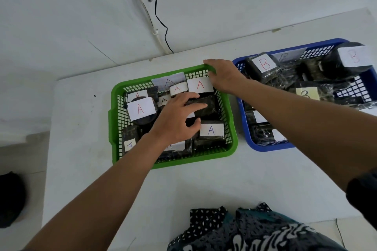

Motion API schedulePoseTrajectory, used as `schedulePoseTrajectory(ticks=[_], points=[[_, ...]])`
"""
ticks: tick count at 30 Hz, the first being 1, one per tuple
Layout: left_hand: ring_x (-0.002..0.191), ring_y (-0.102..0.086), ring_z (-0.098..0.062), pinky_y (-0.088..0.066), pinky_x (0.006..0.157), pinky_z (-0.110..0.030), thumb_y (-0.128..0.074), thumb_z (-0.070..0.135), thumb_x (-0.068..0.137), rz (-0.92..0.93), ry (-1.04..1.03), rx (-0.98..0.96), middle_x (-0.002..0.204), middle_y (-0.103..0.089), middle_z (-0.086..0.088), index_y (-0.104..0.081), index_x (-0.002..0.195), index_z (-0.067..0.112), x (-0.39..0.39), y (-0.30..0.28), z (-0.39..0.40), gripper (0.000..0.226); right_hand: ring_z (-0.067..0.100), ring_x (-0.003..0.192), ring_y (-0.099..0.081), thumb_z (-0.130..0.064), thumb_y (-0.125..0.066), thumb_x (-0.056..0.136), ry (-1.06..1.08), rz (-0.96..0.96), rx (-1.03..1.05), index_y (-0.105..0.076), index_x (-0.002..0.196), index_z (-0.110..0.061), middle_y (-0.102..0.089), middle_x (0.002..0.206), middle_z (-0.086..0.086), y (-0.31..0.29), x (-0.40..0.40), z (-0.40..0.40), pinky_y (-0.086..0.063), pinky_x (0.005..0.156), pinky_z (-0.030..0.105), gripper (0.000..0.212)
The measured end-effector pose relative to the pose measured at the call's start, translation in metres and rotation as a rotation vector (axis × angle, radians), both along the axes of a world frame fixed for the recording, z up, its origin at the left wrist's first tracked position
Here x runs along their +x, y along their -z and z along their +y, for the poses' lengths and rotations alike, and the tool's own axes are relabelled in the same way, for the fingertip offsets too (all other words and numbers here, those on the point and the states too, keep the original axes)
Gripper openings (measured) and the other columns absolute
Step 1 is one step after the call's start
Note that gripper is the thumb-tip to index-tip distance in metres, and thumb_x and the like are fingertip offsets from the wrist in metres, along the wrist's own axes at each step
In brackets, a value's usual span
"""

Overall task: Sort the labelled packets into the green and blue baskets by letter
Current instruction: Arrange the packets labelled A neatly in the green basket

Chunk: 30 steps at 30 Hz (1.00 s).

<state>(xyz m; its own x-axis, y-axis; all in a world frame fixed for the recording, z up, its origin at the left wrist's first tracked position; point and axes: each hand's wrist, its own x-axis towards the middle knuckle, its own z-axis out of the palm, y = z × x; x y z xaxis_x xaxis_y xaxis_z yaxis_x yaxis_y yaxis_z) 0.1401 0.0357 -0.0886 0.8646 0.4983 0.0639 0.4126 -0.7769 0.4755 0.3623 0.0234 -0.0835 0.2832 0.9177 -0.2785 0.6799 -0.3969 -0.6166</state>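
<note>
Now a dark packet point(204, 106) inside the green basket point(173, 161) is pressed by the open left hand point(175, 120), while the basket's rim at 1 o'clock is gripped by the right hand point(224, 76). Neighbouring A-packets could be toppled if it is pushed hard.

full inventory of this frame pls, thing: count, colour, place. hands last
green basket: 1, green, centre of the white table
blue basket: 1, blue, right of the green one
A packets: about nine labels show, dark wrap with white labels, in the green basket
B packets: at least four, some labels hidden, dark wrap, in the blue basket
table: 1, white, against the wall
cable: 1, black, down the wall
patterned cloth: 1, black and teal, bottom edge
dark object: 1, black, far left, unclear
left hand: fingers straight, on a dark packet in the green basket
right hand: grips the green basket's far right corner
</note>
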Motion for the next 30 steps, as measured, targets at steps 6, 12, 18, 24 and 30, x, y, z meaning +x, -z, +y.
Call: schedulePoseTrajectory(ticks=[6, 12, 18, 24, 30], points=[[0.109, -0.058, -0.007, -0.050, 0.095, -0.034, -0.071, 0.066, 0.076, 0.202, 0.120, -0.096, 0.119, -0.063, 0.012, -0.067, 0.128, 0.026, 0.005, -0.008, -0.016, 0.066, 0.026, 0.145, -0.034, -0.014, -0.047, 0.101, -0.078, -0.156, 0.119, -0.041, 0.151, -0.015, -0.032, 0.161, 0.006, -0.005, -0.004, -0.029, -0.034, 0.114, 0.040, 0.050], [0.116, -0.055, -0.018, -0.047, 0.099, -0.040, -0.078, 0.057, 0.072, 0.231, 0.085, -0.007, 0.124, -0.065, 0.002, -0.063, 0.131, 0.019, 0.013, -0.004, -0.028, 0.072, 0.029, 0.154, -0.012, -0.042, -0.039, 0.104, -0.014, -0.317, 0.017, -0.022, 0.156, -0.006, -0.019, 0.165, 0.014, 0.004, -0.008, -0.071, -0.015, 0.125, 0.044, 0.066], [0.084, -0.068, -0.007, -0.057, 0.079, -0.018, -0.085, 0.038, 0.073, 0.012, -0.186, -0.281, 0.101, -0.072, 0.009, -0.073, 0.117, 0.014, -0.011, -0.017, -0.019, 0.051, 0.030, 0.153, -0.013, -0.044, -0.042, 0.104, 0.056, -0.050, -0.017, -0.002, 0.159, -0.005, 0.013, 0.168, 0.007, 0.011, -0.025, -0.093, -0.024, 0.119, 0.043, 0.079], [0.081, -0.069, -0.001, -0.055, 0.073, -0.011, -0.081, 0.027, 0.081, -0.049, -0.362, -0.352, 0.092, -0.074, 0.008, -0.076, 0.113, 0.014, -0.022, -0.017, -0.014, 0.035, 0.026, 0.155, -0.005, -0.047, -0.044, 0.103, 0.117, 0.070, 0.009, 0.000, 0.159, -0.006, 0.002, 0.168, 0.012, 0.015, -0.021, -0.097, -0.015, 0.122, 0.039, 0.083], [0.109, -0.063, -0.019, -0.052, 0.095, -0.034, -0.082, 0.043, 0.071, 0.107, -0.158, -0.179, 0.117, -0.070, -0.004, -0.069, 0.125, 0.011, 0.001, -0.013, -0.040, 0.064, 0.026, 0.154, -0.012, -0.045, -0.052, 0.100, 0.163, 0.107, -0.009, -0.004, 0.160, -0.008, -0.009, 0.168, 0.010, 0.011, -0.015, -0.094, -0.014, 0.122, 0.037, 0.086]])
